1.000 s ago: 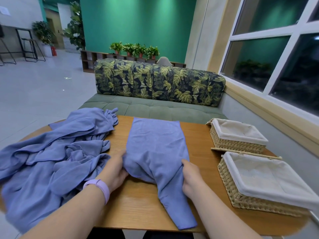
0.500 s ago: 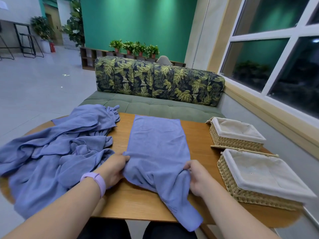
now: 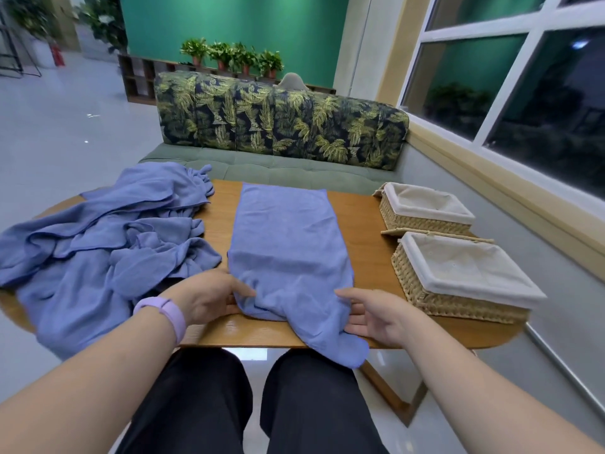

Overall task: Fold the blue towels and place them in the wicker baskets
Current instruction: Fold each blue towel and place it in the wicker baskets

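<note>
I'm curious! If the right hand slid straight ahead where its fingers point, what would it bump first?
Probably the spread towel: the right hand points left and slightly away, its fingers already at the towel's near edge.

Leaf-print sofa [image 3: 281,122] against green wall [image 3: 235,24], window [image 3: 523,86] right.
</note>
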{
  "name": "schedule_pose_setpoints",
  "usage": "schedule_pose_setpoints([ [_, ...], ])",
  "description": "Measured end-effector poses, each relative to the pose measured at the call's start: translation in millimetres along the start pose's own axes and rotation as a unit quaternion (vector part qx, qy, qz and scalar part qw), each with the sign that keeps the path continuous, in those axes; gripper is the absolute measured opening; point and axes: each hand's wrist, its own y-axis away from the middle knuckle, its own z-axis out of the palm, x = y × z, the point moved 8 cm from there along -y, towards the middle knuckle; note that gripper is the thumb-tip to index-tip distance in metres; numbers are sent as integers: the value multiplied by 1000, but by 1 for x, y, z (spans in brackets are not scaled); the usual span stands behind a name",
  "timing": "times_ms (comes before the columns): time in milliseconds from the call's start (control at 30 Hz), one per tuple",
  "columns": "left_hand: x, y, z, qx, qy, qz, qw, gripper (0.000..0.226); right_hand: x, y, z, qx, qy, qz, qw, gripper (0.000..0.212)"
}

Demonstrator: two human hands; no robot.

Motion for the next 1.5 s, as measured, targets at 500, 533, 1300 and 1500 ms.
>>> schedule_pose_setpoints([
  [500,-14,42,-2,34,35,-40,998,30,-1,46,-15,84,193,-62,976,37],
  [533,-19,45,-2,30,16,-48,998,32,4,47,-14,68,188,-49,979,45],
  [1300,6,87,-23,202,-542,150,802,10,80,77,-24,28,98,61,993,21],
  [1500,-18,121,38,-5,-786,436,439,57,56,83,-47,126,263,-88,953,27],
])
